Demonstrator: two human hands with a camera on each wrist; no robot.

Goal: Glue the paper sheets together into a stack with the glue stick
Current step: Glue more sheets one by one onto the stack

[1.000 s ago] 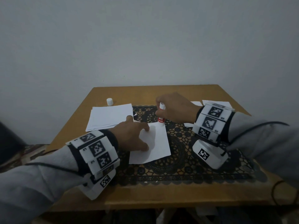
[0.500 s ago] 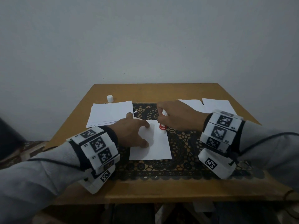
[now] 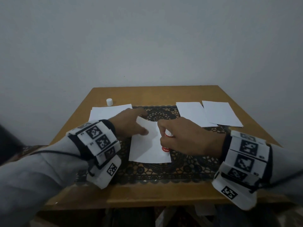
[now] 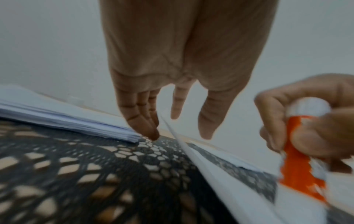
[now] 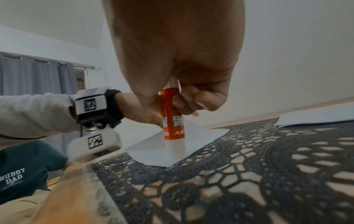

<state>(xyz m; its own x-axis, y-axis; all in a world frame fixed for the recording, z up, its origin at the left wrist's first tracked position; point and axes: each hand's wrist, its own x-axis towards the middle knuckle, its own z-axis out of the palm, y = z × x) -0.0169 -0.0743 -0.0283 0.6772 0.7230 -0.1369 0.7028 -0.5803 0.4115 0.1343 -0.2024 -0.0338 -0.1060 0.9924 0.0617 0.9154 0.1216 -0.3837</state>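
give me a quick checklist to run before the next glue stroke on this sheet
1. Glue stick gripped firmly by right hand: ok.
2. Stick tip down on the sheet: ok.
3. Left hand holding the sheet flat: not ok, the far corner is lifted in the left wrist view.
4. Sheet lying on the lace mat: ok.
5. Cap off and out of the way: ok.
6. Glue actually laid on the paper: cannot tell.

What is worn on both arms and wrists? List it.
Light grey sleeves on both arms. Each wrist carries a black strap with white blocks printed with black square markers: left wrist band, right wrist band. Thin black cables trail along the sleeves. Both hands are bare.
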